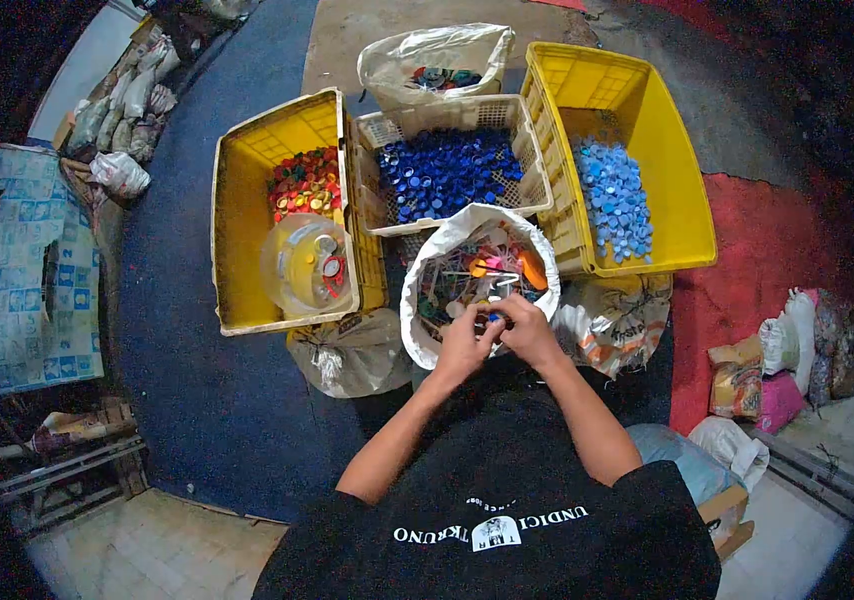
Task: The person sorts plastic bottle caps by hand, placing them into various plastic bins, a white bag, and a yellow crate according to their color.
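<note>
Fingertips drawn close together on both hands, the left hand and the right hand meeting around a small blue piece. Bright blue, with a little white just beside it; mostly covered by fingers, too small for its shape to be told. Lying between the two sets of fingertips, pinched there, over the near part of an open white sack. Inside the sack, a jumble of mixed bits, with an orange piece toward the far right.

Just beyond the sack, a white crate of dark blue caps, with the sack's far rim in front of its near side. To the left, a yellow bin with red and yellow caps at the far end and a clear container at the near end. To the right, another yellow bin, with light blue caps inside. Beyond the crate, a second open sack. Near left, a tied sack; near right, a printed sack.
</note>
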Demonstrator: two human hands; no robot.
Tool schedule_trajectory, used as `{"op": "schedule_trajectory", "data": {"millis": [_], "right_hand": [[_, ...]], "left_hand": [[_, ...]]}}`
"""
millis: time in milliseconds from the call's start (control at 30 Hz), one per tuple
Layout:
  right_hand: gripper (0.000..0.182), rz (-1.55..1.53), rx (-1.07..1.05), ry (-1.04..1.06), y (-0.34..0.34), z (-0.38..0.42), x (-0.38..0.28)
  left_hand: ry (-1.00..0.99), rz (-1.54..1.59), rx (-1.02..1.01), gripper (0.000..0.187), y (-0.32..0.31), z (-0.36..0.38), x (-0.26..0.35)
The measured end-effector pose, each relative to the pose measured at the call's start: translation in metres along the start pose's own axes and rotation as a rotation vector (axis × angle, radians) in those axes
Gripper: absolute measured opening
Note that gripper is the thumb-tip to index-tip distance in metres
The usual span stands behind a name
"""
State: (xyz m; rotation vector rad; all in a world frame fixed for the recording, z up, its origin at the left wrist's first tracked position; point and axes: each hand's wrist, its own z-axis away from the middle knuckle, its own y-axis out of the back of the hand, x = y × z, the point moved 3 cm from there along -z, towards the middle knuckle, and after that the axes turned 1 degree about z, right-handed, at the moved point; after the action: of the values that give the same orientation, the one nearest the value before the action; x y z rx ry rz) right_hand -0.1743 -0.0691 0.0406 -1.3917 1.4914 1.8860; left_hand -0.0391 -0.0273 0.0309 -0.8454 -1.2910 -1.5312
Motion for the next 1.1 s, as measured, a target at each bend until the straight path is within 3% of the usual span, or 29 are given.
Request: {"op": "schedule_trajectory", "data": {"millis": [100,167,400,467,667,800,867,933,967,1100], "right_hand": [[0.043,0.053,0.012,-0.009,-0.004,0.005,0.004],[0.044,0.074,0.025,0.005,-0.005,0.006,0.008],[0.045,-0.037,-0.056,-0.067,0.001,-0.009,-0.001],[0.046,-0.051,-0.052,-0.082,0.000,-0.014,-0.004],[0.043,-0.066,-0.027,-0.041,-0.005,-0.034,-0.017],[0.043,-0.029,-0.019,0.033,-0.010,-0.041,-0.016],[0.044,0.006,-0.052,0.025,-0.016,-0.039,-0.010],[0.045,0.041,-0.086,0.022,-0.020,-0.039,-0.008],[0.047,0.104,-0.085,0.025,-0.022,-0.038,-0.007],[0.052,0.171,-0.054,0.014,-0.030,-0.030,-0.004]], "left_hand": [[0.065,0.001,-0.088,0.037,-0.005,-0.001,-0.002],[0.011,-0.134,-0.082,0.035,-0.005,-0.001,0.000],[-0.027,-0.051,-0.124,0.033,0.012,-0.010,-0.014],[0.121,0.018,-0.169,0.035,0.022,-0.013,-0.011],[0.168,0.213,-0.050,0.025,0.043,-0.018,-0.038],[0.202,0.475,-0.073,0.024,0.050,-0.017,-0.030],[0.212,0.653,0.014,0.024,0.045,-0.019,-0.031],[0.099,0.502,-0.015,0.031,0.044,-0.019,-0.030],[-0.047,0.107,0.109,0.039,0.046,-0.021,-0.036],[0.052,0.016,0.116,0.042,0.041,-0.018,-0.018]]}}
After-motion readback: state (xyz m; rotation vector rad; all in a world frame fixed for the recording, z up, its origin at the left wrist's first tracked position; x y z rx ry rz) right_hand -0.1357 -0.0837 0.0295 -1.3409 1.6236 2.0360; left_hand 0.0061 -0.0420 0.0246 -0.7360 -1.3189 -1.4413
